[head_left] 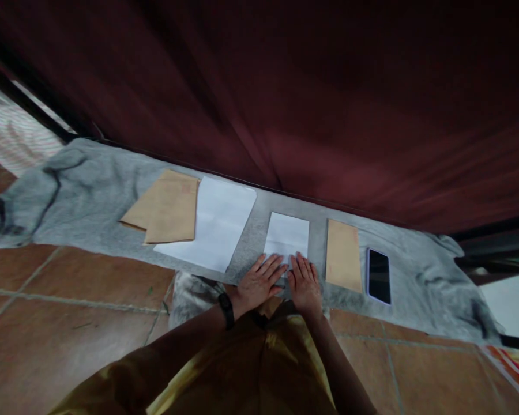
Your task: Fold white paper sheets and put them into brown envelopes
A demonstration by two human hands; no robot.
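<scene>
A small white sheet of paper (288, 233) lies on a grey cloth (90, 196) spread over the floor. My left hand (259, 282) and my right hand (305, 282) rest side by side on the sheet's near edge, fingers stretched flat and pressing down. A black band sits on my left wrist. Right of the sheet lies a narrow brown envelope (343, 253), and beyond it a dark phone (378, 275). To the left lie a larger white sheet (218, 222) and a stack of brown envelopes (164, 207).
A dark red curtain (285, 86) hangs right behind the cloth. Orange-brown floor tiles (69, 311) extend in front. A striped fabric (12, 135) lies at far left, and white paper (512, 302) at far right. My yellow-clad lap fills the bottom centre.
</scene>
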